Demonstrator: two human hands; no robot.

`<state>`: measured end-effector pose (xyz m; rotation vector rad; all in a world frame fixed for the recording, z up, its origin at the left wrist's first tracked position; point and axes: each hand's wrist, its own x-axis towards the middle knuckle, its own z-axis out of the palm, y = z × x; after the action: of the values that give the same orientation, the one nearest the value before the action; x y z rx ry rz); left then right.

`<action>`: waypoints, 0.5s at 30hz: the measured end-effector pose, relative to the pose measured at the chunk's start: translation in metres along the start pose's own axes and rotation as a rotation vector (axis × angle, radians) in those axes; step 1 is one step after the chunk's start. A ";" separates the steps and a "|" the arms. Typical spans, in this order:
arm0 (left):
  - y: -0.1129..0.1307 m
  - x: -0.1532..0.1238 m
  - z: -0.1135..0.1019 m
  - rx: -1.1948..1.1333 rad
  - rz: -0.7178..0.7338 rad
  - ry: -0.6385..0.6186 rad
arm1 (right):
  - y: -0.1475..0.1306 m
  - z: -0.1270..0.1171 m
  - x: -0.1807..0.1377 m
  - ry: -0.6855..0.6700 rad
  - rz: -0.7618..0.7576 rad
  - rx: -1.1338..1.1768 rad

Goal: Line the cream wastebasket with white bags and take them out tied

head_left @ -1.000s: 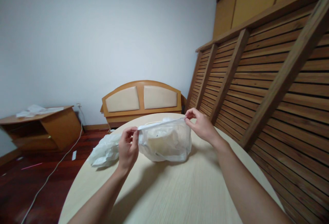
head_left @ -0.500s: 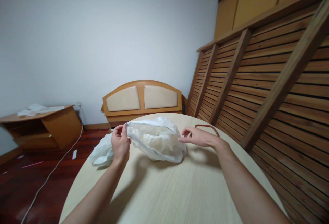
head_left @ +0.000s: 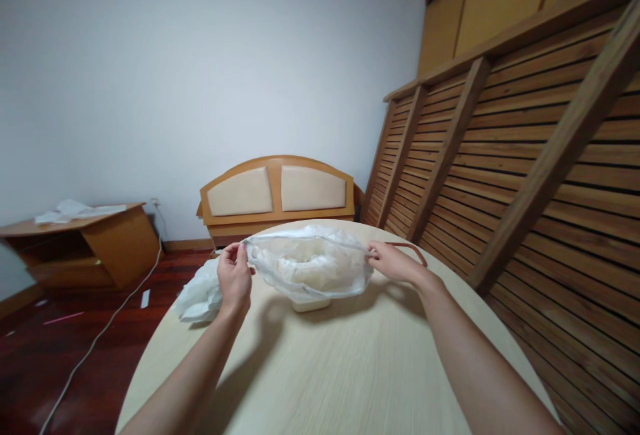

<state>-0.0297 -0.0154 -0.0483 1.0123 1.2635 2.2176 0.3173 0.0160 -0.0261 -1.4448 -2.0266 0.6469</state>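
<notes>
Head: hands gripping bag ends

The cloudy bag blurs whatever pale thing sits inside; it also hides most of the brown loop behind.

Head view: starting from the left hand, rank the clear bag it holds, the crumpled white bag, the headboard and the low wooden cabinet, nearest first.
From the left hand:
1. Clear bag, pinched in its fingers, just to its right.
2. Crumpled white bag, on the table edge, beside it on the left.
3. Headboard, on the floor beyond the table.
4. Low wooden cabinet, far left by the wall.
</notes>
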 end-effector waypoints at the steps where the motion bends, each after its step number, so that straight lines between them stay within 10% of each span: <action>1: 0.000 0.000 0.000 0.000 -0.001 0.003 | 0.003 -0.005 0.002 0.077 -0.009 0.044; 7: 0.001 0.000 0.001 -0.010 -0.006 0.017 | 0.014 -0.026 0.017 0.433 -0.014 0.401; 15: 0.006 -0.001 0.001 -0.045 0.039 0.065 | -0.002 -0.044 -0.001 0.420 0.010 0.781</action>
<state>-0.0284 -0.0184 -0.0436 0.9631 1.2252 2.3157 0.3467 0.0170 0.0073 -1.0012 -1.2282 0.9134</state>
